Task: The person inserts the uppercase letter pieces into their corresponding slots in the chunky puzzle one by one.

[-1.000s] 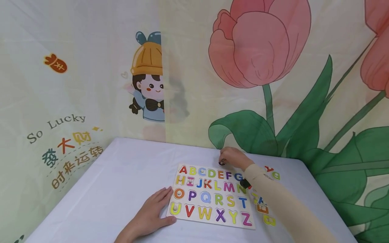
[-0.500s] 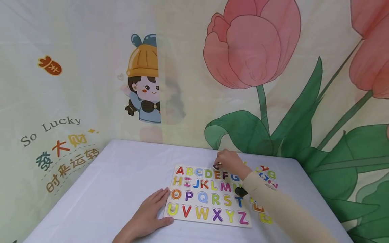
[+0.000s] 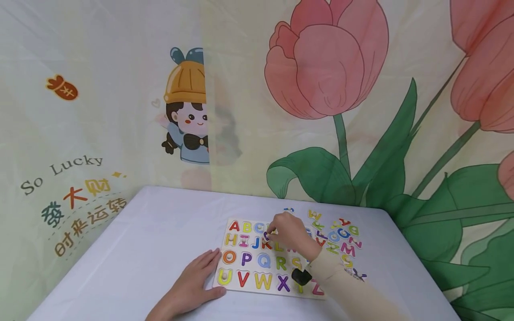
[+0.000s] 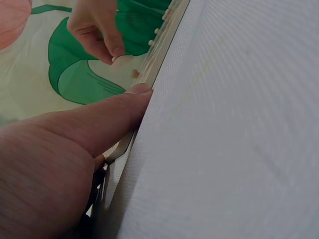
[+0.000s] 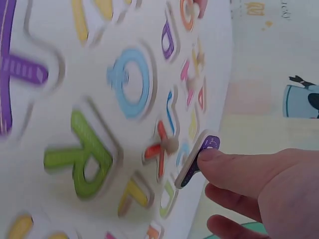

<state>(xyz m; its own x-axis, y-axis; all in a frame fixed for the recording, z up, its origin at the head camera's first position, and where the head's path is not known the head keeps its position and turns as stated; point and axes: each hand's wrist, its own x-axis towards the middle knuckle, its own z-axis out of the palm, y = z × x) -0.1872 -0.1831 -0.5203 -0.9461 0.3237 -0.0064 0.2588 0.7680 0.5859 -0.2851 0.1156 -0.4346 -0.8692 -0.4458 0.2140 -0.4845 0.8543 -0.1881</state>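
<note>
A white alphabet puzzle board (image 3: 252, 285) lies on the table with coloured letters in rows. Knobbed pieces sit in some recesses, among them the red K (image 5: 160, 149), orange O (image 3: 229, 257) and yellow U (image 3: 225, 277). My left hand (image 3: 192, 281) rests at the board's left side, fingers extended along it; its thumb (image 4: 114, 114) touches the edge in the left wrist view. Over the upper middle of the board, my right hand (image 3: 291, 232) pinches a purple letter piece (image 5: 209, 143) between thumb and fingers. The piece is tilted and looks like a P; fingers partly hide it.
Loose letter pieces lie right of the board, including a pink M (image 3: 347, 249), a green D (image 3: 353, 230) and a yellow W (image 3: 314, 215). A blue piece (image 3: 288, 209) lies behind the board. A printed curtain (image 3: 241, 89) stands behind the white table (image 3: 160, 232).
My right hand has moved left and nearer from the board's back edge, carrying the purple piece over the upper rows. The left hand stays at the board's side. The view has shifted slightly right.
</note>
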